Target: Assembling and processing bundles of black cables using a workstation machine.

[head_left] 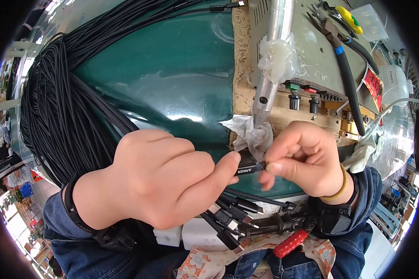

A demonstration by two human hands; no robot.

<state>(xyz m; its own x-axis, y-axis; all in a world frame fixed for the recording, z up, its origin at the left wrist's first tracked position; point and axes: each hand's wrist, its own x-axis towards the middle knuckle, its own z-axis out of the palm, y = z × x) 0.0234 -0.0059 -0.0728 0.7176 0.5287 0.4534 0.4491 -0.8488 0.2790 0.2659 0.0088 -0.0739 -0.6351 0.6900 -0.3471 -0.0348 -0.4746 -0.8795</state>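
Between my two hands is a small black cable connector [248, 169] with light printing on its side. My left hand [167, 179], back upward, has thumb and fingers closed on its left end. The thumb and fingertips of my right hand [307, 162] pinch its right end. Beneath my hands, several black cables with USB plugs [233, 222] fan out above my lap. To the left lies a large bundle of black braided cables [46, 111] on the green table surface [158, 88]. A crumpled white tissue [252, 135] sits just beyond the connector.
A metal tube [261, 100] with clear lumpy glue points down at the tissue. Behind it stands a beige machine box [302, 51] with knobs [294, 101]. Pliers [344, 69] with black and blue handles lie on the box. A red ribbed handle [291, 243] is near my lap.
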